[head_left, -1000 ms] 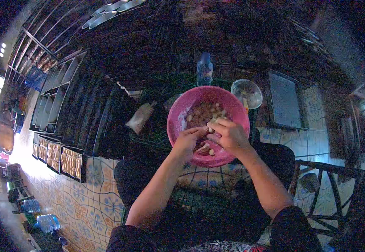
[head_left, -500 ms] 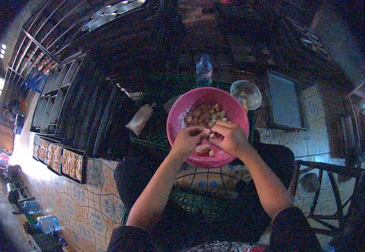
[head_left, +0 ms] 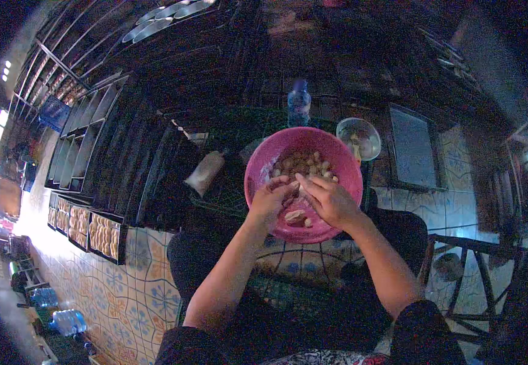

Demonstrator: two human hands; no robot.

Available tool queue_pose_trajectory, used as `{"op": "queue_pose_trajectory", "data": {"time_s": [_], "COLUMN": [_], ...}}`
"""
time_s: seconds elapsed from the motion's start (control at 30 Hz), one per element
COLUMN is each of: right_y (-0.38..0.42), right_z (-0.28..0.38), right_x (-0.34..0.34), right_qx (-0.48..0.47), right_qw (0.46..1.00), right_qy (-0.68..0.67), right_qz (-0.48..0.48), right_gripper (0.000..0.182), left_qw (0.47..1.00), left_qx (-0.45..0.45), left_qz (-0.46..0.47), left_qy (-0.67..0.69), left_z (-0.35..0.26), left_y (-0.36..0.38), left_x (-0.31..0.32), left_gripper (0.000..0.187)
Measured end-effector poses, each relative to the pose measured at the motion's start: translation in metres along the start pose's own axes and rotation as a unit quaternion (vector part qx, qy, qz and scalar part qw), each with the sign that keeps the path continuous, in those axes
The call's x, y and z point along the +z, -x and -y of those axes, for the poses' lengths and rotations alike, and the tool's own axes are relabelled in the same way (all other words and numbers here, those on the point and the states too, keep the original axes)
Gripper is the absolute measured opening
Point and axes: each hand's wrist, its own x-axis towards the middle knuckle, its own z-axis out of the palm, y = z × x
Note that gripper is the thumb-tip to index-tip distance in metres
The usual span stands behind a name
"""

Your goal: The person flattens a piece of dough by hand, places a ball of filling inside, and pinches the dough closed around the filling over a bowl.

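A pink basin (head_left: 352, 167) sits in front of me, with several small round balls (head_left: 303, 163), pale and brown, heaped at its far side. My left hand (head_left: 269, 199) is over the basin's near left part, fingers bent and closed. My right hand (head_left: 335, 202) meets it from the other side, its fingers held together and angled inward. Their fingertips come together on a small pale dough-like piece, mostly hidden by the fingers. Below them, a larger pale lump (head_left: 294, 216) lies in the basin beside a small pale ball (head_left: 308, 223).
Behind the basin stands a plastic bottle (head_left: 299, 104). A metal bowl (head_left: 367, 146) with a utensil is at its right, a filled plastic bag (head_left: 205, 172) at its left. Trays of bread-like pieces (head_left: 103, 236) rest at far left. A metal-framed stand (head_left: 474, 246) is at right.
My fingers have shifted on the small piece; the right fingers are straighter and now cover more of it. The view has moved slightly.
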Motion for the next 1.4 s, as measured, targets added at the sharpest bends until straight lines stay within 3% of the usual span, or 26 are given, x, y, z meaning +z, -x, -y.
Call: {"op": "queue_pose_trajectory", "data": {"time_s": [0.1,0.27,0.43,0.5,0.6,0.67,0.8,0.9,0.97,1.0,1.07,1.17,1.3,1.4], "right_y": [-0.002,-0.006,-0.001,-0.002,-0.005,-0.007,-0.007,-0.003,-0.001,0.001,0.004,0.002,0.001,0.004], "right_z": [-0.003,-0.005,-0.004,-0.003,-0.001,0.001,0.006,0.01,0.004,0.001,-0.002,-0.005,0.0,0.003], "right_x": [-0.003,-0.011,-0.015,-0.019,-0.027,-0.022,-0.009,-0.002,0.001,0.002,0.005,0.007,0.008,0.011], "right_qx": [-0.015,0.008,0.016,-0.049,-0.082,-0.06,0.015,0.062,0.07,0.079,0.067,0.042,0.006,0.036], "right_qw": [1.0,0.996,0.999,0.997,0.996,0.998,1.0,0.994,0.994,0.992,0.996,0.999,0.998,0.998], "right_qy": [-0.021,-0.092,-0.043,-0.026,0.023,0.024,0.009,-0.079,-0.088,-0.095,-0.062,-0.019,0.057,0.048], "right_qz": [0.003,0.01,0.01,-0.045,-0.012,-0.003,-0.008,-0.032,-0.01,0.009,0.001,-0.008,-0.031,0.0], "right_gripper": [0.039,0.027,0.021,0.022,0.024,0.026,0.03,0.031,0.031,0.03,0.031,0.033,0.033,0.033], "left_qw": [0.997,0.981,0.984,0.987,0.979,0.983,0.985,0.995,0.997,0.997,0.973,0.983,0.964,0.976], "left_qx": [0.002,-0.077,-0.086,-0.087,-0.153,-0.069,-0.067,-0.022,0.062,0.059,0.117,0.12,0.174,0.174], "left_qz": [0.053,0.15,0.144,0.126,0.135,0.17,0.153,0.077,0.032,0.032,-0.017,-0.007,-0.013,-0.029], "left_qy": [0.052,0.098,0.062,0.052,-0.007,0.002,0.032,0.064,-0.031,-0.03,-0.2,-0.139,-0.2,-0.125], "left_z": [0.015,0.022,0.01,0.007,0.008,0.019,0.005,0.002,0.01,0.009,0.005,-0.003,0.004,0.006], "left_y": [-0.014,-0.013,0.01,0.014,0.008,-0.008,0.005,0.012,0.003,0.004,0.008,0.016,0.008,0.012], "left_x": [-0.008,-0.011,0.007,0.008,-0.001,-0.014,-0.007,-0.001,-0.004,-0.003,0.001,0.007,0.001,0.004], "left_gripper": [0.02,0.023,0.025,0.026,0.028,0.027,0.025,0.024,0.026,0.026,0.028,0.028,0.027,0.027]}}
